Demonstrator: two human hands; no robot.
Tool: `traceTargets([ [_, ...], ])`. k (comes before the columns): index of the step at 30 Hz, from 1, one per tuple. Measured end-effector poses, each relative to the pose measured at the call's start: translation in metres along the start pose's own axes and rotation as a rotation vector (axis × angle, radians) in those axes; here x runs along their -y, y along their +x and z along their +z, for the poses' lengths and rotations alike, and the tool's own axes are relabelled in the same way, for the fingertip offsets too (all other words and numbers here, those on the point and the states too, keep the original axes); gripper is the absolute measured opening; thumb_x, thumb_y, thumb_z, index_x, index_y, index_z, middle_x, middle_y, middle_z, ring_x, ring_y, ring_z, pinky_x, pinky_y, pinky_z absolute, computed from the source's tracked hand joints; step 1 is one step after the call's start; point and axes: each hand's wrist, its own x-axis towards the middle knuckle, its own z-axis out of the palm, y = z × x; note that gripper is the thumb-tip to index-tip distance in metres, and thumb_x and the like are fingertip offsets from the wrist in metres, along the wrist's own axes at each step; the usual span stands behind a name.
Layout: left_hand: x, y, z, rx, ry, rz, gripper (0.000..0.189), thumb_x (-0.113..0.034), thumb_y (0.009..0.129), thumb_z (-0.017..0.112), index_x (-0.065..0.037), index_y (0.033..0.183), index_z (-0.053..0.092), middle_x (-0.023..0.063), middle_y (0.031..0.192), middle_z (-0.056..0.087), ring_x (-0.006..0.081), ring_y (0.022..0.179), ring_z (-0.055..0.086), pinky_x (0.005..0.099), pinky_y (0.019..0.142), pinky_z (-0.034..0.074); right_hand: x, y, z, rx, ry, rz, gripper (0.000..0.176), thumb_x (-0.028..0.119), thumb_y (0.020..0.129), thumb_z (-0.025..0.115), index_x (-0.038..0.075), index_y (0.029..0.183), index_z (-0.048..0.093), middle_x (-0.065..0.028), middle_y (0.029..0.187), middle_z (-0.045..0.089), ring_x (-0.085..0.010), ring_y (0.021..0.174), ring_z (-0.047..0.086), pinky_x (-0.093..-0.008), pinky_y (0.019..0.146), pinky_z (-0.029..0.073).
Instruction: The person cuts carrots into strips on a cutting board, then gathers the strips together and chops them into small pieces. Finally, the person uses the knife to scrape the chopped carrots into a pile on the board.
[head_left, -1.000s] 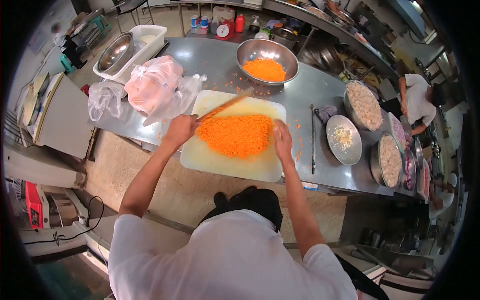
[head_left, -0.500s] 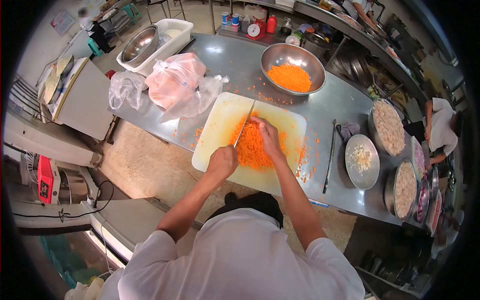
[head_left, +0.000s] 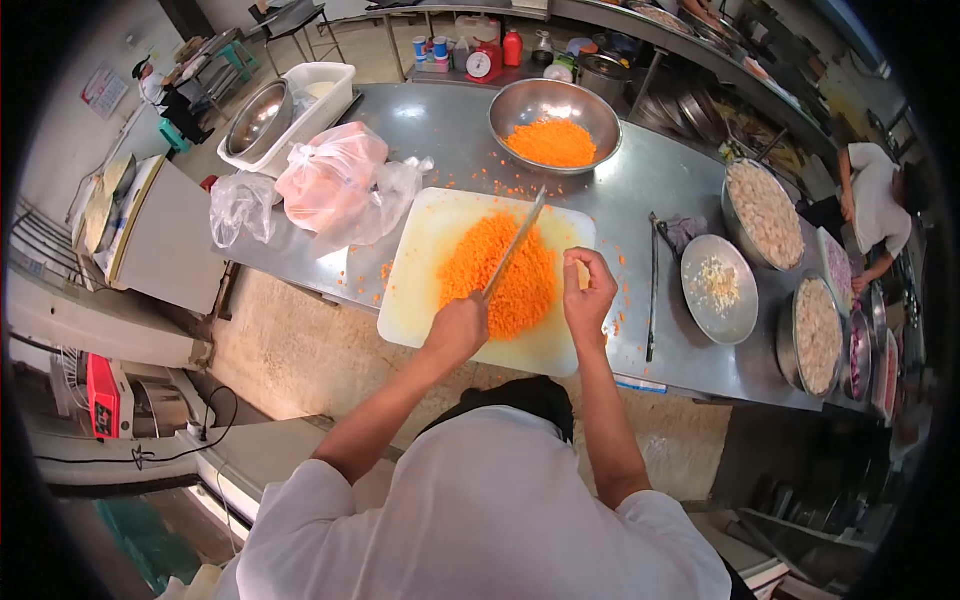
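In the head view my left hand (head_left: 462, 326) is closed around the handle of a knife (head_left: 517, 240). Its blade slants up and to the right across a heap of finely chopped carrot (head_left: 487, 270). That heap lies on a white cutting board (head_left: 410, 290) with yellowish stains. Over the board's right edge, apart from the knife, my right hand (head_left: 588, 295) has its fingers curled in toward the thumb, and nothing shows in it. Beyond the board stands a metal bowl (head_left: 602, 105) partly filled with chopped carrot (head_left: 555, 143).
Left of the board lie a tied plastic bag (head_left: 335, 180) of pinkish contents and a white basket (head_left: 335, 95). At right are a long thin metal rod (head_left: 652, 300), a bowl of pale chopped bits (head_left: 715, 290) and large bowls of pale pieces (head_left: 765, 210). A co-worker (head_left: 880, 190) stands at far right.
My right hand has left the knife and the heap, moving right to the board's edge. My left hand still holds the knife, whose blade has turned further right over the carrot. The view has shifted slightly.
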Motion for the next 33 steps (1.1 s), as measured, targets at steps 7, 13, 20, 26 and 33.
traceTargets([
  [7,0.008,0.005,-0.028,0.024,-0.066,0.041,0.017,-0.008,0.082,0.05,0.006,0.077,0.059,0.0291,0.071,0.06,0.0459,0.069,0.06,0.0515,0.066,0.048,-0.016,-0.036,-0.009,0.246,-0.249,0.02,0.033,-0.005,0.081,0.052,0.004,0.11,0.062,-0.0159,0.112,0.063,-0.032,0.108,0.059,-0.0379,0.096,0.044],
  [13,0.07,0.022,-0.005,-0.081,0.03,0.146,0.026,-0.015,0.09,0.052,0.008,0.079,0.058,0.0307,0.068,0.058,0.0461,0.069,0.06,0.0505,0.063,0.046,-0.017,-0.045,0.0,0.377,-0.291,0.115,0.032,-0.005,0.08,0.051,0.006,0.109,0.062,-0.0163,0.121,0.061,-0.034,0.113,0.056,-0.0497,0.106,0.033],
  [20,0.059,0.009,-0.017,-0.034,0.093,-0.097,0.022,-0.013,0.085,0.052,0.007,0.082,0.061,0.0306,0.076,0.06,0.0455,0.075,0.061,0.0498,0.069,0.048,-0.033,-0.039,-0.005,0.517,-0.326,0.027,0.032,0.01,0.088,0.058,0.008,0.12,0.054,-0.0174,0.131,0.054,-0.0381,0.13,0.04,-0.058,0.111,0.019],
  [26,0.059,0.002,-0.048,-0.148,0.056,-0.031,0.024,-0.018,0.088,0.055,0.005,0.082,0.061,0.0291,0.075,0.061,0.0457,0.076,0.061,0.0506,0.066,0.047,-0.021,-0.023,-0.003,0.677,-0.595,0.151,0.054,0.041,0.091,0.057,0.013,0.135,0.045,-0.0176,0.144,0.041,-0.0399,0.14,0.023,-0.0579,0.113,0.01],
  [33,0.103,0.003,-0.05,-0.218,0.232,-0.174,0.02,-0.017,0.086,0.058,0.002,0.08,0.06,0.0262,0.074,0.061,0.0452,0.073,0.06,0.0519,0.063,0.047,-0.099,0.056,0.018,0.504,0.051,0.308,0.072,0.04,0.083,0.07,0.01,0.14,0.038,-0.0218,0.148,0.03,-0.0411,0.138,0.026,-0.0617,0.103,0.03],
])
